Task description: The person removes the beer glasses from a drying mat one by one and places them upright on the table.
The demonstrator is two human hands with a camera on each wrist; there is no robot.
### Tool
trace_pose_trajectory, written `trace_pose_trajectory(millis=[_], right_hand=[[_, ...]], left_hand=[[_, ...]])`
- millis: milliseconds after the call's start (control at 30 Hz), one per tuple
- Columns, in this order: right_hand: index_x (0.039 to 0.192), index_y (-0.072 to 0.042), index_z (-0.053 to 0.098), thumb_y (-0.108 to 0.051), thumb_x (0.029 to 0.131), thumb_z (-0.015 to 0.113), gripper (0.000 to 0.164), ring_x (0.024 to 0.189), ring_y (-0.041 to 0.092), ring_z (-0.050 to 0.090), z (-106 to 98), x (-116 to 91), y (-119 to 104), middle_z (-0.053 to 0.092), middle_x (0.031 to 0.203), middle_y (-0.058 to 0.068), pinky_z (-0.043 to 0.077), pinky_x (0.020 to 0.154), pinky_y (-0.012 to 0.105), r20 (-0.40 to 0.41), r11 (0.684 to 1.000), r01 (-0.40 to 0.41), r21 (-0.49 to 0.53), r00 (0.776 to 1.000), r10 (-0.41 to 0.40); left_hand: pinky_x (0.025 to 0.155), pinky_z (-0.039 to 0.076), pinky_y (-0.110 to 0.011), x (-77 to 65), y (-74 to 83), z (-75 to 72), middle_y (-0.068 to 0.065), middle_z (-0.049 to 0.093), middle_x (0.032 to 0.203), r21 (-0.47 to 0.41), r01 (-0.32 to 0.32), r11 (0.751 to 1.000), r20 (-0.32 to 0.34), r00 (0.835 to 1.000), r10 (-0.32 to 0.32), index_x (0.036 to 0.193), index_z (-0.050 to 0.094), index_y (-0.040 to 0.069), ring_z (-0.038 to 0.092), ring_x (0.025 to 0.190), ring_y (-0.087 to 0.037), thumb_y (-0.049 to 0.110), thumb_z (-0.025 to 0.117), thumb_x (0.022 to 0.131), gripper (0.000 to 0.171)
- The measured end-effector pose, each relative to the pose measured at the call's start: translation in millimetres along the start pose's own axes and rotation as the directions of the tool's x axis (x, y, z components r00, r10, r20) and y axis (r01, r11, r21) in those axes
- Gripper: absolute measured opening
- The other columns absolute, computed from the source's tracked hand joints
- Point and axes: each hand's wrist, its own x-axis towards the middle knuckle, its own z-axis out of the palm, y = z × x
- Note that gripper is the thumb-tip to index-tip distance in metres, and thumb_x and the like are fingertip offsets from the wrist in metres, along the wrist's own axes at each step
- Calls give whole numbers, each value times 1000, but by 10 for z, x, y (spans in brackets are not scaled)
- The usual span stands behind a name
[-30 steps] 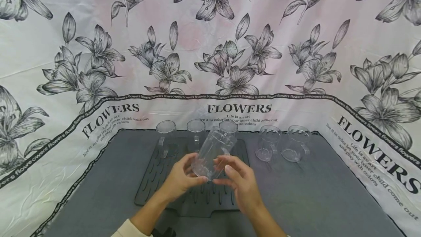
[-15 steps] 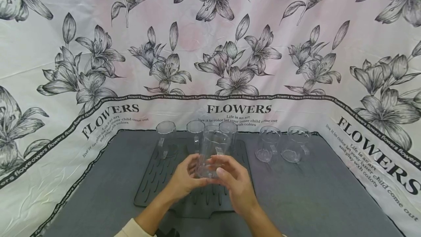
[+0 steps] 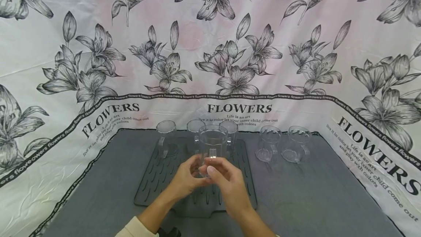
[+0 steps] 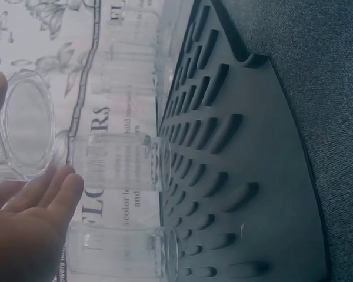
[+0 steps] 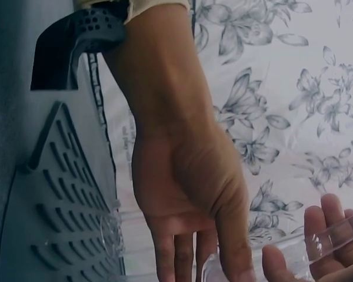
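Both hands hold a clear glass mug (image 3: 212, 140) upright over the near part of a dark ribbed drying mat (image 3: 152, 189). My left hand (image 3: 185, 178) grips its lower left side, and my right hand (image 3: 230, 185) holds it from the lower right. The handle faces me, just above the right fingers. From below, the left wrist view shows the mug's thick base (image 4: 29, 126) with left fingers (image 4: 62, 197) beside it. In the right wrist view, the right hand (image 5: 335, 247) and the left hand (image 5: 185, 176) meet around the glass; its far side is hidden.
Behind the held mug, three clear mugs stand along the mat's far end, left (image 3: 166, 140), middle (image 3: 192, 138) and right (image 3: 232, 138). Two more, a nearer one (image 3: 268, 143) and an outer one (image 3: 296, 145), stand on the grey table (image 3: 312, 196). A flowered cloth (image 3: 190, 68) encloses it.
The held mug has gone from tilting right to upright, and its handle has swung round to face me. My right hand has shifted left, closer to the left hand.
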Motion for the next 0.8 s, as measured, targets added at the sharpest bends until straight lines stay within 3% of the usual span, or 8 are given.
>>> trace_pose_trajectory(millis=[300, 433, 800], right_hand=[[98, 11, 63, -18, 100, 56, 30, 87, 27, 64, 42, 25, 3, 68, 85, 15, 54, 76, 43, -145, 998, -63, -6, 988, 61], [95, 9, 64, -19, 99, 57, 29, 87, 27, 65, 33, 28, 17, 67, 85, 16, 55, 76, 44, -169, 996, -84, 11, 982, 85], [91, 6, 66, -19, 99, 57, 27, 85, 29, 66, -43, 6, 15, 67, 84, 17, 54, 77, 45, -158, 997, -82, 1, 984, 81]], left_hand=[[100, 41, -43, 27, -19, 55, -10, 55, 132, 79, -62, 995, -43, 997, 66, 138, 46, 8, 51, 121, -26, 18, 82, 80, 70], [100, 41, -44, 22, -11, 72, -10, 55, 132, 93, -69, 993, -54, 996, 74, 139, 46, 9, 51, 121, -26, 17, 82, 79, 70], [100, 40, -50, -74, -38, -36, -13, 48, 137, 168, 7, 986, -79, 997, 7, 145, 40, 13, 48, 122, -33, 29, 84, 78, 82]])
